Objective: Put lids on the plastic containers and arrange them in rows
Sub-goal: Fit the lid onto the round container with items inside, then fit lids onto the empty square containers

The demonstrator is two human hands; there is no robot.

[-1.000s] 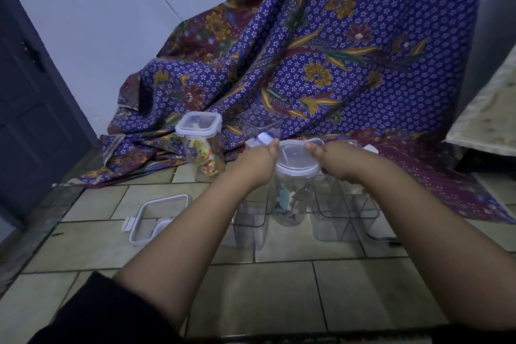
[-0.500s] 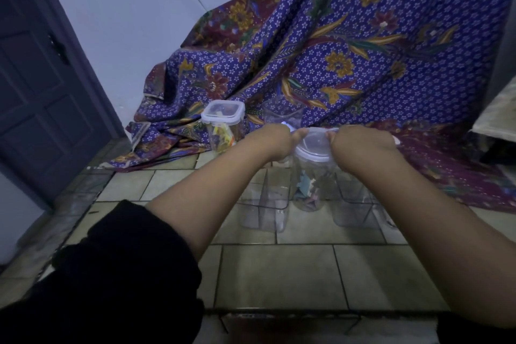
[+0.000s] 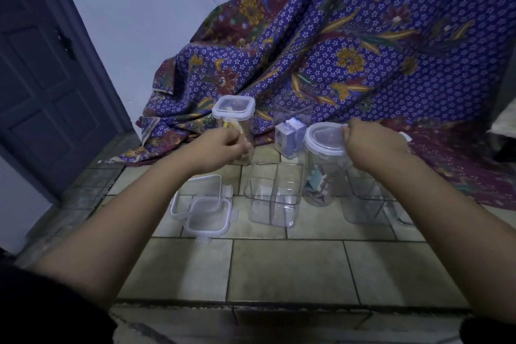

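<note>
A tall round clear container [image 3: 321, 179] with paper scraps inside stands on the tiled floor, its round white-rimmed lid [image 3: 325, 137] on top. My right hand [image 3: 374, 144] grips the right edge of that lid. My left hand [image 3: 220, 148] hovers left of it with fingers curled and nothing in them, in front of a square lidded container [image 3: 234, 109]. Two loose square lids [image 3: 205, 205] lie overlapped on the floor below my left hand. Open square containers stand at centre [image 3: 275, 195] and under my right wrist [image 3: 365, 201].
A patterned purple cloth [image 3: 363, 50] drapes behind the containers. An empty clear container [image 3: 293, 107] and a small one with blue-white contents [image 3: 289, 138] sit at the back. A dark door [image 3: 42, 78] is at left. The tiled ledge [image 3: 279, 301] drops off near me.
My left hand has let go of the round lid and moved left toward the square lidded container. My right hand stays on the lid. The view shifted, showing the loose lids.
</note>
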